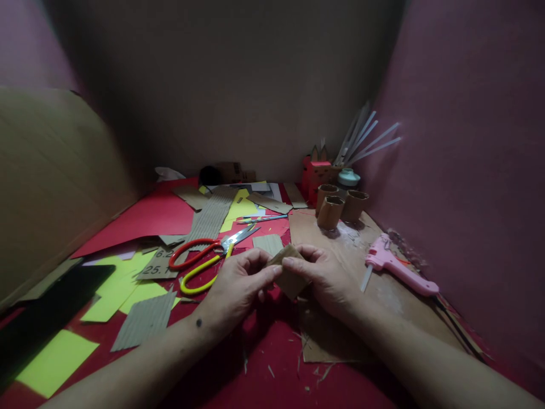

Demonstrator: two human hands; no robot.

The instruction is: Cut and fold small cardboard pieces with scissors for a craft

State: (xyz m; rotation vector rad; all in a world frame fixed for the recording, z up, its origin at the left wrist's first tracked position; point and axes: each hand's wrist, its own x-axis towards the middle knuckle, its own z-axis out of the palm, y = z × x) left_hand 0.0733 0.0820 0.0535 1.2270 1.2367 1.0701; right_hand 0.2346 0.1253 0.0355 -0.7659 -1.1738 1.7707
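Observation:
Between my two hands is a small square piece of brown cardboard (292, 283), held tilted above the red table surface. My left hand (243, 279) pinches its left edge with thumb and fingers. On the upper right side, my right hand (320, 274) grips it, thumb on the near face. Just behind the hands lies a pale corrugated cardboard piece (267, 243). Scissors (221, 250) with one red and one yellow handle rest beside my left hand, blades apart. To the right of my right hand, a pink glue gun (398, 266) lies on a brown board (374, 307).
Three cardboard tubes (331, 213) stand at the board's far end, near a red box (317, 173) and a turquoise-lidded jar (348, 178). Glue sticks (370, 139) lean behind. Yellow paper (59, 360), corrugated scraps (145, 319) and a black flat object (51, 312) lie left. Walls rise around.

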